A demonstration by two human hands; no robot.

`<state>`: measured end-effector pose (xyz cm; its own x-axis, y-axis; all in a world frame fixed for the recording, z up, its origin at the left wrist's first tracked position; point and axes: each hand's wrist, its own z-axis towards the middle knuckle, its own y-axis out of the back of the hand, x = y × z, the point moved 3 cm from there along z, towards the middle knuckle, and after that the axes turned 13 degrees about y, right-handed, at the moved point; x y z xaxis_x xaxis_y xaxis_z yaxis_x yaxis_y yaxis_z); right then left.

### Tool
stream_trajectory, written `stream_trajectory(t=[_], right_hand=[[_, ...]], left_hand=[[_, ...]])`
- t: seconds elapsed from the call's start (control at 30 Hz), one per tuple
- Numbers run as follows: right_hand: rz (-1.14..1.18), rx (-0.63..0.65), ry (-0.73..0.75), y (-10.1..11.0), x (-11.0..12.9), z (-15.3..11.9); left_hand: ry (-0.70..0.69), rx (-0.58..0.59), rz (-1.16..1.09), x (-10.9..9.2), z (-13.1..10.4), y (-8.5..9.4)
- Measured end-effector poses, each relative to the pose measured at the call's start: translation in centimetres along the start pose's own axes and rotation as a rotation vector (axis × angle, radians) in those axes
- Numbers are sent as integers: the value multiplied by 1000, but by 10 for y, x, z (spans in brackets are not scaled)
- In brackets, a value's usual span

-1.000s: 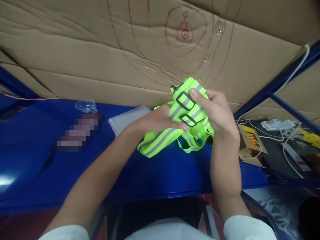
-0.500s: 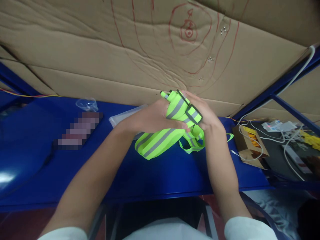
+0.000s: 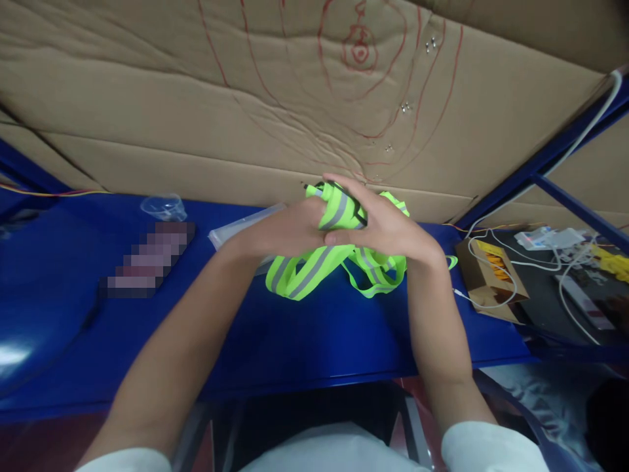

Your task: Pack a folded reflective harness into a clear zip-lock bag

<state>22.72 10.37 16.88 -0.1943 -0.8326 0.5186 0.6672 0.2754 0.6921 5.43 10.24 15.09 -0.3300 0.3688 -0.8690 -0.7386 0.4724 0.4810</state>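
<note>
Neon yellow-green strap webbing with grey reflective stripes is bunched between my hands above the blue table. My left hand is closed round the left side of the bundle. From the right, my right hand wraps over the bundle, its thumb lying across the front. Part of a black buckle shows between the hands; the rest is covered by my right hand. Loops of the strap hang below both hands, and another piece shows behind my right hand.
A clear plastic bag lies behind my left forearm. Further left are a clear cup and a blurred-out dark object. An open cardboard box and white cables lie at the right. Cardboard stands behind the table.
My right hand has moved left over the bundle and now covers most of the buckle. The hanging left loop has been drawn up slightly and opened out.
</note>
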Motion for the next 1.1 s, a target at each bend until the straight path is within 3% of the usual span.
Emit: stream_trajectory(t=[0.1, 0.2, 0.33, 0.53, 0.67, 0.83, 0.9, 1.1], right_hand=[[23, -33, 37, -5, -9, 6], [31, -82, 51, -4, -11, 7], [-47, -160, 66, 3, -2, 6], [-102, -318, -44, 14, 4, 1], [-83, -431, -80, 18, 3, 0], [-160, -518, -54, 28, 9, -3], [-172, -510, -56, 33, 11, -5], [-154, -428, -91, 46, 7, -14]], left_hand=[[7, 66, 38, -2, -3, -1], [178, 100, -152, 2, -3, -2], [331, 46, -272, 13, 1, -6], [360, 67, -383, 21, 6, -13], [422, 123, -520, 19, 8, -26], [311, 276, -733, 16, 11, -45], [298, 273, -684, 18, 11, -43], [292, 57, -225, 21, 8, -15]])
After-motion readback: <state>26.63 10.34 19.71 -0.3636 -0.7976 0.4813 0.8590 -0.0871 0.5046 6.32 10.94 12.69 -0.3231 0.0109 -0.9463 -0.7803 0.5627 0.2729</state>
